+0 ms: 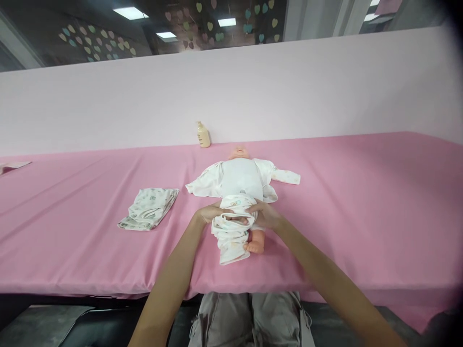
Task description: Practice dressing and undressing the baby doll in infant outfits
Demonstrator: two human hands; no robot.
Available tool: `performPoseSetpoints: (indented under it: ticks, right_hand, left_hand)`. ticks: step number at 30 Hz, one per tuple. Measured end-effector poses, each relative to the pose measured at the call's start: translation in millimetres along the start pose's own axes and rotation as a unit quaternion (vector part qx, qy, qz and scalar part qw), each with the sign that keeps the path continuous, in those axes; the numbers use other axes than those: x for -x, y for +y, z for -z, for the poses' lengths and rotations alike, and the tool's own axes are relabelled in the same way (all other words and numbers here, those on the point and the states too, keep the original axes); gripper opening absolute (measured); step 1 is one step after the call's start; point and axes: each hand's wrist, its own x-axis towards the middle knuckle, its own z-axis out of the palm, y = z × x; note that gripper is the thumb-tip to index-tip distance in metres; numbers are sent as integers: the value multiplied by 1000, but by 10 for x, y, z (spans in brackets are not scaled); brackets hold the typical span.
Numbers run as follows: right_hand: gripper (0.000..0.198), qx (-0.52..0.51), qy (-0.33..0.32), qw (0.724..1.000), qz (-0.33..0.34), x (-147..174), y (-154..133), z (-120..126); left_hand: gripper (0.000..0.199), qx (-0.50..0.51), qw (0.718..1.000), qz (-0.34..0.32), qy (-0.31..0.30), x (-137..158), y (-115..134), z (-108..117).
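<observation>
A baby doll [256,242] lies on its back with its head away from me and one bare foot showing beside the cloth. It wears a white long-sleeved top [241,176] with the sleeves spread out. White printed baby trousers [233,241] lie bunched over its lower body and other leg. My left hand [211,212] grips the trousers at their left side, its fingers partly inside the folds. On the right side, my right hand [266,215] holds the same cloth with closed fingers. The doll's other foot is hidden by the fabric.
Pink sheeting [343,207] covers the table. Folded printed cloth [150,208] lies to the left. A cream pump bottle [203,136] stands at the back against the white wall [144,106]. Another pale piece [13,166] lies at the far left edge.
</observation>
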Motion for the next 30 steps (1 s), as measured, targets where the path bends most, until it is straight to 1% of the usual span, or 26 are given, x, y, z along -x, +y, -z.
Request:
performPoseSetpoints:
  ticks: [2, 6, 9, 11, 14, 16, 21, 23, 26, 28, 30]
  right_hand:
    - [22, 7, -7, 1000, 12, -3, 11, -15]
    - [36, 51, 5, 998, 27, -10, 28, -31]
    - [34, 65, -5, 997, 29, -16, 21, -30]
    - [37, 80, 0, 996, 27, -11, 2, -32]
    - [51, 105, 19, 994, 12, 11, -28, -34]
    - [53, 110, 25, 994, 7, 27, -35, -26]
    - [51, 68, 37, 997, 23, 24, 12, 31]
    - [48, 49, 36, 998, 35, 10, 47, 65]
    - [34, 16, 40, 998, 52, -7, 95, 119]
    - [24, -11, 49, 997, 54, -10, 113, 145]
    - [19, -41, 53, 997, 48, -9, 117, 158]
  left_hand:
    - [54, 6, 1000, -6, -6, -2, -10, 7]
    - [71, 32, 997, -12, -65, 17, -8, 23]
    - [76, 30, 995, -20, -93, 31, -1, 26]
    - [73, 21, 996, -23, -83, 39, 5, 16]
    - [61, 6, 999, -21, -42, 54, 20, -18]
    - [54, -4, 1000, -20, -20, 63, 34, -46]
    - [42, -41, 998, -46, -9, 66, 39, -55]
    - [42, -56, 997, -46, -10, 63, 28, -34]
    - [54, -56, 997, -47, -17, 54, 19, -23]
    - [65, -41, 997, -59, -32, 47, 24, -43]
    - [71, -23, 996, -74, -48, 40, 32, -74]
